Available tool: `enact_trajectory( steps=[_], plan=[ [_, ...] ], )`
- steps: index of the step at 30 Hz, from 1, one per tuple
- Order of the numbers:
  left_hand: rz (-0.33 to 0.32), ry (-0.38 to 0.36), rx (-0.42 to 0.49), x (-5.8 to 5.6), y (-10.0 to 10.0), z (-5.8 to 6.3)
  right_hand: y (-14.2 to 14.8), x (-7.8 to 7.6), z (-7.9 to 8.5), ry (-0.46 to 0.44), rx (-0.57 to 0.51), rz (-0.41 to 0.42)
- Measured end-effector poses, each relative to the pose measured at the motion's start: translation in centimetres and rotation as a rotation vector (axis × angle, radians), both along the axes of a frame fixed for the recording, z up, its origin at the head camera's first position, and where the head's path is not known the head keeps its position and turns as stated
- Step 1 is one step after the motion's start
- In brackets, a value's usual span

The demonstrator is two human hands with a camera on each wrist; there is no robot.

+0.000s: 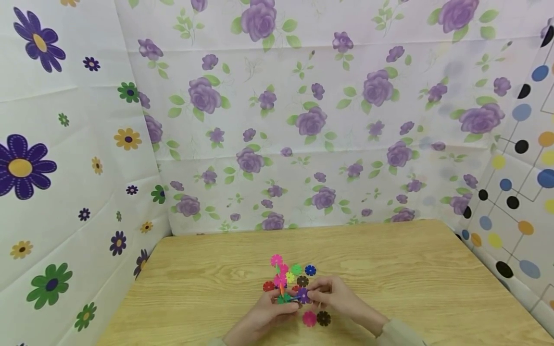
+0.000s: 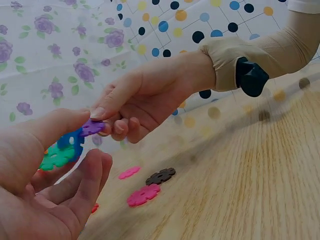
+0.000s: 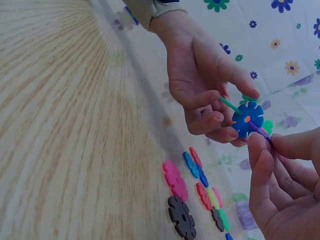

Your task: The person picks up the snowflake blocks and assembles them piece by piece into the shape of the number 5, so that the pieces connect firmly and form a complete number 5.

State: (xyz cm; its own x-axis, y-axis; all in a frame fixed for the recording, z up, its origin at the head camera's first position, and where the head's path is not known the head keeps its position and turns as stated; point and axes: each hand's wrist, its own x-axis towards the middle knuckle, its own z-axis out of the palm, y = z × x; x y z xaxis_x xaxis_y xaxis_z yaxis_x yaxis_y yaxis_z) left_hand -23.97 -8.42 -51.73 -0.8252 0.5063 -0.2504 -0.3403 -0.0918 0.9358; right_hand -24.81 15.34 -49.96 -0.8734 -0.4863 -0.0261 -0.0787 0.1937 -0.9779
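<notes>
- Left hand [image 1: 271, 309] grips joined green and blue discs [image 3: 243, 123], near six o'clock in the head view.
- Right hand [image 1: 338, 295], at their three o'clock, pinches a purple disc [image 1: 303, 295] touching the blue.
- A pink disc [image 1: 309, 318] lies at purple's six o'clock.

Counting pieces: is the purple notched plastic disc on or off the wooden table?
Off: the right hand pinches the purple disc above the table.
</notes>
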Motion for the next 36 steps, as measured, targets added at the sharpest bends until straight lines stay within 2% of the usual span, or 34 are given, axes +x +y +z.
enact_trajectory(
  steps=[4,7,12,20,31,36],
  plan=[
    [0.027,-0.011,0.012,0.3,0.7,0.3,-0.1,0.0,0.4,-0.033,-0.037,0.009],
    [0.07,-0.015,0.017,0.3,1.3,0.4,-0.1,0.1,0.6,-0.045,-0.055,0.012],
    [0.137,-0.022,0.065,0.3,2.3,0.4,-0.3,0.3,0.7,-0.031,-0.064,0.003],
    [0.195,-0.033,0.058,0.1,2.9,0.0,-0.2,0.4,0.5,-0.016,-0.053,0.017],
    [0.264,-0.033,0.043,-0.1,2.2,-0.4,1.6,-0.5,-0.2,0.06,0.037,0.105],
    [0.282,-0.031,0.023,-0.2,1.9,-0.7,2.9,-1.3,0.3,0.167,0.149,0.093]
  ],
)
